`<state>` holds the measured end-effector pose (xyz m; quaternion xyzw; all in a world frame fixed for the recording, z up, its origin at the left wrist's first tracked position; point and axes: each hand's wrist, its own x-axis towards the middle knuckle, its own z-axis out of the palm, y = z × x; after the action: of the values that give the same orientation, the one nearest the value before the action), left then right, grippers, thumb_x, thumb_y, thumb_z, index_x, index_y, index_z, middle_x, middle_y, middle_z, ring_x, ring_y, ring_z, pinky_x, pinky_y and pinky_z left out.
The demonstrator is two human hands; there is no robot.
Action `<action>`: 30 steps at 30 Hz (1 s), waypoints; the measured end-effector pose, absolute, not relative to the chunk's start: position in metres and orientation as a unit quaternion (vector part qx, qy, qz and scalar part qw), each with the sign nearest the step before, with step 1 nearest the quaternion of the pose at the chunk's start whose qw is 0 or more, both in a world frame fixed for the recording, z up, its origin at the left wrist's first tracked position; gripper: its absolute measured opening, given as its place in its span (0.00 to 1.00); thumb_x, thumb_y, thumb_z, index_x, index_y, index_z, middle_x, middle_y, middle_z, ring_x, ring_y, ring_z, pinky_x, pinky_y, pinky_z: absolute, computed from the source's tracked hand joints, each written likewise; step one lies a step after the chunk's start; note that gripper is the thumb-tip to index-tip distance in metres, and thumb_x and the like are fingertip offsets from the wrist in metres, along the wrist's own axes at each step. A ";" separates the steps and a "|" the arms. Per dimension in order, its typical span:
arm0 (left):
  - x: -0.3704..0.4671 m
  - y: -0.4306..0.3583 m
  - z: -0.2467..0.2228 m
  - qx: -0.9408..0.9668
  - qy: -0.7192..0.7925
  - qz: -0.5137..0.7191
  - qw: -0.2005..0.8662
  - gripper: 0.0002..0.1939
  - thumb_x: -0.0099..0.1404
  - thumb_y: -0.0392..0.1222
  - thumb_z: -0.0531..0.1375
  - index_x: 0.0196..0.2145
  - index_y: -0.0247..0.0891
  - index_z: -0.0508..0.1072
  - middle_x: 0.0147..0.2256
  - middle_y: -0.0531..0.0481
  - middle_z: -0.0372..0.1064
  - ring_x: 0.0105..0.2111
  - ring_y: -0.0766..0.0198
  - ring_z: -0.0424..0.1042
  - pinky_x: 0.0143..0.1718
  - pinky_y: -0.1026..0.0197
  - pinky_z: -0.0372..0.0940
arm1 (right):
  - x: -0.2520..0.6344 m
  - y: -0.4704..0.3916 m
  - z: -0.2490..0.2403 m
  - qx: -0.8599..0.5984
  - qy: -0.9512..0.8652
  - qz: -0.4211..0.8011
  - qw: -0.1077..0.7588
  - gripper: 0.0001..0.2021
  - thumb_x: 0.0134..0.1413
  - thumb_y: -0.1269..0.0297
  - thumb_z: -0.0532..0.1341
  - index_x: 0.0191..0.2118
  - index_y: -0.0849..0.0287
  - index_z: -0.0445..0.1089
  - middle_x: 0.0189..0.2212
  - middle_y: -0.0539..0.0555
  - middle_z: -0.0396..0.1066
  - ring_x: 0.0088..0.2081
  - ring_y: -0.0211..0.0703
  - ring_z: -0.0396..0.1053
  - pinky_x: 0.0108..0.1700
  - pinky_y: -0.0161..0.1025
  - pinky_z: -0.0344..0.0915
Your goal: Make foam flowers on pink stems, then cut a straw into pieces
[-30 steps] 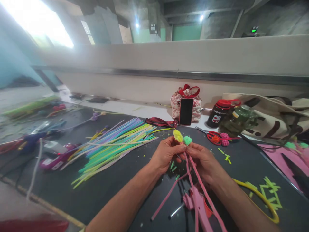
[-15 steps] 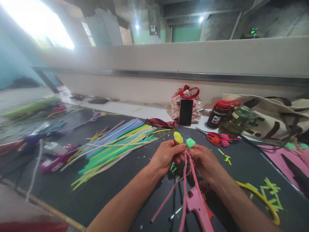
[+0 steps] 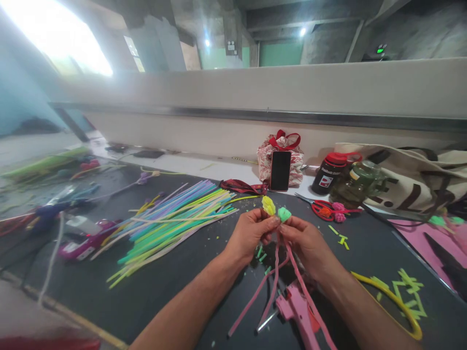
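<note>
My left hand (image 3: 251,228) pinches just below a fuzzy yellow pipe-cleaner flower (image 3: 269,205). Beside it, my right hand (image 3: 301,236) pinches under a mint-green pipe-cleaner flower (image 3: 284,214). The two flower heads stand close together, fingertips nearly meeting beneath them. Pink pipe-cleaner stems (image 3: 299,278) hang from between the hands toward the table; their upper ends are hidden by my fingers. Below the hands lies a pink glue gun (image 3: 298,308), partly behind a stem. Small green clippings (image 3: 261,254) are scattered near my left wrist.
A pile of colourful pipe cleaners (image 3: 178,223) lies to the left, by a purple device (image 3: 85,243). Red-handled scissors (image 3: 321,209), a black bottle (image 3: 329,172), a green jar (image 3: 359,184) and a propped phone (image 3: 280,170) are at the back. A yellow tube (image 3: 401,301) curves at right.
The mint-green flower has shifted slightly left, closer to the yellow one. The pink stems' lower ends have spread apart, one swinging left and another right. Both hands keep their pinch.
</note>
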<state>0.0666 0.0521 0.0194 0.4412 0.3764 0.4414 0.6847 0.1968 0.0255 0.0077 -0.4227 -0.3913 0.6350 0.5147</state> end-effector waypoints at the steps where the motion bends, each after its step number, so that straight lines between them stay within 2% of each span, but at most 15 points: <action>1: 0.066 0.053 0.019 0.436 0.375 0.436 0.692 0.13 0.46 0.45 0.64 0.23 0.33 0.66 0.16 0.57 0.61 0.13 0.76 0.56 0.15 0.71 0.51 | 0.197 0.025 0.008 -0.430 -0.398 0.626 0.515 0.12 0.38 0.61 0.66 0.30 0.62 0.70 0.18 0.49 0.67 0.21 0.36 0.63 0.24 0.32 0.56; 5: 0.066 0.054 0.017 0.430 0.372 0.426 0.704 0.12 0.47 0.44 0.63 0.23 0.33 0.66 0.17 0.56 0.62 0.14 0.75 0.59 0.16 0.71 0.54 | 0.196 0.024 0.009 -0.466 -0.435 0.573 0.514 0.10 0.39 0.61 0.65 0.28 0.62 0.70 0.17 0.46 0.64 0.16 0.29 0.55 0.19 0.29 0.48; 8: 0.067 0.052 0.017 0.441 0.373 0.422 0.699 0.11 0.48 0.43 0.62 0.24 0.33 0.66 0.18 0.55 0.63 0.14 0.75 0.59 0.16 0.71 0.55 | 0.196 0.024 0.011 -0.491 -0.454 0.537 0.513 0.08 0.40 0.62 0.63 0.27 0.62 0.70 0.15 0.44 0.62 0.16 0.28 0.51 0.18 0.29 0.46; 16: 0.074 0.050 0.015 0.456 0.377 0.418 0.689 0.13 0.48 0.45 0.62 0.23 0.32 0.65 0.14 0.56 0.61 0.13 0.75 0.58 0.14 0.71 0.54 | 0.195 0.023 0.009 -0.521 -0.463 0.524 0.489 0.04 0.42 0.67 0.58 0.23 0.62 0.67 0.15 0.46 0.63 0.16 0.32 0.57 0.19 0.30 0.52; 23: 0.073 0.053 0.015 0.420 0.364 0.422 0.716 0.14 0.46 0.45 0.63 0.23 0.33 0.64 0.16 0.57 0.61 0.12 0.76 0.57 0.13 0.72 0.52 | 0.195 0.021 0.017 -0.510 -0.461 0.548 0.477 0.05 0.41 0.69 0.57 0.19 0.62 0.66 0.13 0.46 0.63 0.15 0.31 0.56 0.19 0.30 0.51; 30: 0.069 0.054 0.016 0.417 0.369 0.434 0.708 0.13 0.49 0.45 0.62 0.24 0.33 0.64 0.18 0.55 0.62 0.13 0.76 0.58 0.15 0.71 0.55 | 0.196 0.024 0.014 -0.498 -0.438 0.569 0.486 0.05 0.39 0.68 0.60 0.19 0.62 0.66 0.13 0.47 0.65 0.15 0.32 0.58 0.19 0.30 0.51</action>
<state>0.0694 0.0540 0.0159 0.4171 0.3695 0.4340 0.7079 0.1959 0.0238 0.0137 -0.4980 -0.4382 0.5692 0.4859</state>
